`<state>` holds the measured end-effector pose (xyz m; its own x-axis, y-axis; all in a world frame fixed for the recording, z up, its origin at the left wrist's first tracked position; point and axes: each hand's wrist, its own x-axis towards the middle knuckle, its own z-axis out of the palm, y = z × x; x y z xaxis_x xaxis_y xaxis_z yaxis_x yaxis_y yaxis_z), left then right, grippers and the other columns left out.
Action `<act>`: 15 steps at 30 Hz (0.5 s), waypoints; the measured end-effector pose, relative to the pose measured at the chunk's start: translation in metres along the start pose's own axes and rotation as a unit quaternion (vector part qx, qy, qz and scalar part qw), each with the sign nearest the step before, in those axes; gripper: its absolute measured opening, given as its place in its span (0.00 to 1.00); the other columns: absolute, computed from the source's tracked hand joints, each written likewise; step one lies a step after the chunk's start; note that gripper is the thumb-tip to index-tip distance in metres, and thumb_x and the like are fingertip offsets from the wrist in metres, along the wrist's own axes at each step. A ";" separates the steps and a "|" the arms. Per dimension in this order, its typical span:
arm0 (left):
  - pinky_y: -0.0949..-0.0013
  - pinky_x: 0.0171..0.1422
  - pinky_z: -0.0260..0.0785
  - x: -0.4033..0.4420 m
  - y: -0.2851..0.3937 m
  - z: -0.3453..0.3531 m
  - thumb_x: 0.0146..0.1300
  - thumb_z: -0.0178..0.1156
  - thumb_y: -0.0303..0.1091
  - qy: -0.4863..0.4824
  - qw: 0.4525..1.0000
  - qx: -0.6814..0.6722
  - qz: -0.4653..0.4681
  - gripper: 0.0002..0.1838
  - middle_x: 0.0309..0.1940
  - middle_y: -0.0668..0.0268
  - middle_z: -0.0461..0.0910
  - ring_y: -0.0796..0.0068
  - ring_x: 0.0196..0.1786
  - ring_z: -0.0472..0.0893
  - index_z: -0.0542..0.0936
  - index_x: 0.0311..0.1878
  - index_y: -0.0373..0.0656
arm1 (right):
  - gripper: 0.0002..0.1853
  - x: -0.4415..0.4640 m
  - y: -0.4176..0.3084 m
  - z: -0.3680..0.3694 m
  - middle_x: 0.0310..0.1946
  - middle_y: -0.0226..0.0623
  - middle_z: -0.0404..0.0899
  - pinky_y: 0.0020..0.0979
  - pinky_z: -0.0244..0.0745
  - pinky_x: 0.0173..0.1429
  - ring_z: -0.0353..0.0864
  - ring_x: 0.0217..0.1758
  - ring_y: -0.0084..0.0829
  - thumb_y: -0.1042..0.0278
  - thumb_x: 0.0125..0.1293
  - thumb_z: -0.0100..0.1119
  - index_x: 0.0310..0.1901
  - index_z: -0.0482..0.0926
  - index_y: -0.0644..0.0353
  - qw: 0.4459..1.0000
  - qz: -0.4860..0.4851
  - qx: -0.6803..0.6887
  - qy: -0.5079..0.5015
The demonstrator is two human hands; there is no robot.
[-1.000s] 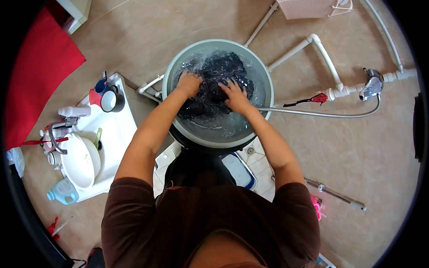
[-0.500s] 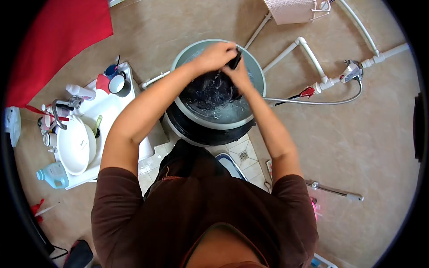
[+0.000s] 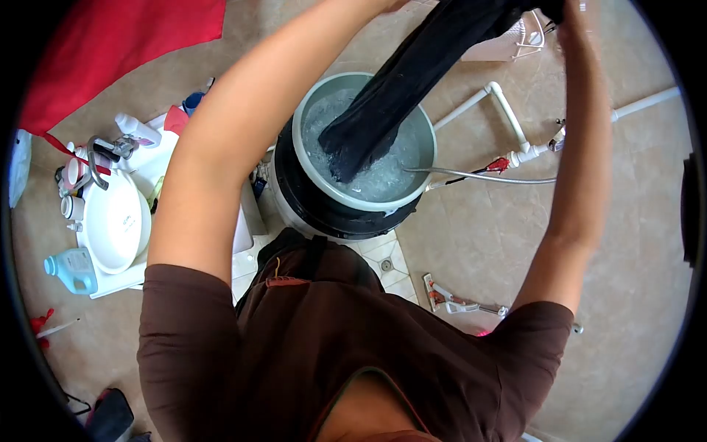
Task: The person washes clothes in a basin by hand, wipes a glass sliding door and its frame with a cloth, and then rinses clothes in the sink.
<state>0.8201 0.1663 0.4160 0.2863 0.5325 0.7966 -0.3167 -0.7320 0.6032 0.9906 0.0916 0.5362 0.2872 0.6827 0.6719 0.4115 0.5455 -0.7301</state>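
Note:
A long dark wet garment [image 3: 420,70] stretches from the top of the view down into a grey-green basin [image 3: 298,136] of bubbly water. Its lower end lies in the water. My left arm reaches up past the top edge; only a sliver of my left hand [image 3: 394,4] shows there, so its fingers are hidden. At the upper right, my right hand [image 3: 571,13] is at the garment's bunched upper end, partly cut off by the frame. A metal hose [image 3: 479,177] runs into the basin, which rests on a black round tub [image 3: 317,210].
On the left, a white sink [image 3: 118,281] holds a white bowl [image 3: 114,225], near bottles and a blue jug [image 3: 74,270]. Red cloth [image 3: 125,51] hangs at the upper left. White pipes [image 3: 508,110] and a pink basket [image 3: 493,50] are on the right wall.
Both my hands have risen from the basin to the top of the view and moved apart. The dark garment has been lifted and stretched upward, leaving its lower end in the water.

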 end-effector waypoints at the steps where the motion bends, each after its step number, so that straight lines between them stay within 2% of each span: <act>1: 0.63 0.66 0.62 -0.026 -0.027 -0.002 0.54 0.70 0.51 -0.016 0.997 0.069 -0.015 0.42 0.60 0.52 0.72 0.61 0.62 0.71 0.67 0.67 0.38 | 0.26 0.013 -0.005 -0.004 0.41 0.38 0.82 0.33 0.77 0.48 0.82 0.40 0.32 0.53 0.58 0.65 0.52 0.77 0.63 1.000 0.010 0.012 0.012; 2: 0.61 0.71 0.59 -0.051 -0.054 -0.003 0.52 0.71 0.54 -0.034 0.990 0.136 -0.028 0.45 0.64 0.49 0.69 0.57 0.66 0.69 0.66 0.68 0.38 | 0.25 0.032 -0.005 -0.015 0.41 0.38 0.82 0.33 0.77 0.48 0.82 0.40 0.32 0.53 0.59 0.65 0.52 0.77 0.62 0.999 0.020 0.024 0.025; 3: 0.57 0.72 0.59 -0.088 -0.067 0.010 0.47 0.71 0.56 -0.016 0.988 0.147 -0.036 0.53 0.64 0.41 0.68 0.52 0.69 0.67 0.59 0.72 0.37 | 0.24 0.042 -0.002 -0.020 0.41 0.38 0.82 0.33 0.78 0.48 0.82 0.39 0.32 0.53 0.59 0.65 0.51 0.78 0.61 0.998 0.030 0.035 0.038; 4: 0.61 0.78 0.46 -0.119 -0.085 0.015 0.45 0.75 0.58 -0.116 0.973 0.123 -0.159 0.67 0.74 0.45 0.51 0.56 0.75 0.55 0.41 0.76 0.36 | 0.24 0.025 -0.005 -0.012 0.40 0.37 0.81 0.32 0.77 0.50 0.82 0.39 0.32 0.52 0.59 0.65 0.51 0.78 0.60 0.998 -0.035 0.055 0.008; 5: 0.61 0.77 0.48 -0.150 -0.117 0.028 0.45 0.76 0.54 -0.138 0.976 0.036 -0.165 0.63 0.71 0.46 0.58 0.56 0.74 0.59 0.49 0.75 0.34 | 0.25 0.017 -0.002 -0.006 0.41 0.37 0.81 0.32 0.77 0.51 0.81 0.41 0.32 0.52 0.59 0.66 0.52 0.78 0.60 0.998 -0.021 0.060 0.015; 6: 0.62 0.76 0.51 -0.172 -0.114 0.038 0.46 0.76 0.49 -0.170 0.951 -0.039 -0.255 0.56 0.68 0.48 0.65 0.58 0.71 0.63 0.56 0.72 0.34 | 0.25 0.012 0.004 -0.004 0.42 0.37 0.81 0.32 0.77 0.52 0.81 0.42 0.31 0.51 0.59 0.66 0.52 0.77 0.60 0.998 -0.006 0.065 0.022; 7: 0.64 0.71 0.58 -0.185 -0.104 0.047 0.46 0.77 0.47 -0.084 0.945 -0.083 -0.305 0.49 0.61 0.51 0.73 0.60 0.65 0.71 0.65 0.67 0.34 | 0.26 0.015 0.026 -0.010 0.44 0.38 0.80 0.33 0.77 0.53 0.81 0.46 0.32 0.51 0.59 0.65 0.53 0.77 0.61 0.997 0.027 0.072 0.000; 8: 0.63 0.66 0.65 -0.200 -0.139 0.055 0.46 0.75 0.44 -0.043 0.934 -0.035 -0.354 0.44 0.58 0.49 0.76 0.56 0.61 0.76 0.68 0.66 0.37 | 0.27 0.016 0.050 -0.016 0.46 0.38 0.80 0.34 0.77 0.55 0.80 0.49 0.33 0.51 0.60 0.65 0.54 0.77 0.61 0.995 0.061 0.079 -0.022; 9: 0.59 0.59 0.70 -0.215 -0.154 0.059 0.50 0.70 0.40 -0.014 0.933 0.015 -0.358 0.31 0.51 0.48 0.81 0.51 0.54 0.80 0.75 0.58 0.39 | 0.29 -0.007 0.049 -0.011 0.53 0.41 0.76 0.36 0.74 0.60 0.76 0.56 0.36 0.54 0.60 0.64 0.59 0.73 0.62 0.992 0.118 0.025 -0.048; 10: 0.57 0.57 0.71 -0.219 -0.148 0.057 0.52 0.66 0.36 -0.056 0.904 0.114 -0.407 0.27 0.49 0.48 0.81 0.49 0.52 0.80 0.76 0.57 0.40 | 0.31 -0.032 0.050 -0.006 0.60 0.44 0.73 0.37 0.70 0.65 0.72 0.63 0.40 0.57 0.60 0.62 0.63 0.70 0.63 0.981 0.179 -0.030 -0.074; 11: 0.54 0.55 0.72 -0.224 -0.138 0.052 0.54 0.62 0.33 -0.096 0.862 0.212 -0.450 0.23 0.48 0.47 0.81 0.46 0.51 0.80 0.77 0.55 0.42 | 0.25 -0.039 0.091 -0.015 0.52 0.43 0.79 0.36 0.72 0.59 0.77 0.55 0.36 0.62 0.59 0.64 0.55 0.74 0.66 0.984 0.113 -0.084 -0.107; 12: 0.49 0.52 0.73 -0.243 -0.147 0.050 0.54 0.56 0.28 -0.113 0.847 0.277 -0.440 0.21 0.44 0.46 0.81 0.43 0.48 0.80 0.78 0.54 0.45 | 0.19 -0.049 0.139 -0.025 0.43 0.43 0.84 0.34 0.74 0.54 0.81 0.46 0.32 0.66 0.58 0.66 0.48 0.79 0.69 0.980 0.043 -0.134 -0.138; 13: 0.49 0.54 0.71 -0.258 -0.157 0.046 0.54 0.58 0.28 -0.160 0.819 0.307 -0.458 0.24 0.48 0.46 0.79 0.44 0.52 0.79 0.77 0.57 0.48 | 0.19 -0.068 0.166 -0.026 0.43 0.45 0.84 0.35 0.74 0.54 0.82 0.46 0.36 0.67 0.57 0.66 0.49 0.79 0.68 0.966 0.055 -0.182 -0.174; 15: 0.52 0.54 0.72 -0.296 -0.176 0.041 0.51 0.60 0.28 -0.180 0.825 0.372 -0.385 0.28 0.53 0.45 0.76 0.44 0.53 0.78 0.75 0.60 0.50 | 0.21 -0.116 0.213 -0.024 0.41 0.49 0.84 0.37 0.74 0.55 0.82 0.46 0.44 0.68 0.54 0.66 0.50 0.78 0.65 0.932 0.066 -0.263 -0.240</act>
<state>0.8284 0.1198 0.0729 0.4360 0.8988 0.0440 0.6889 -0.3649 0.6263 1.0658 0.1164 0.3060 -0.0029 0.9346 0.3556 0.8034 0.2139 -0.5558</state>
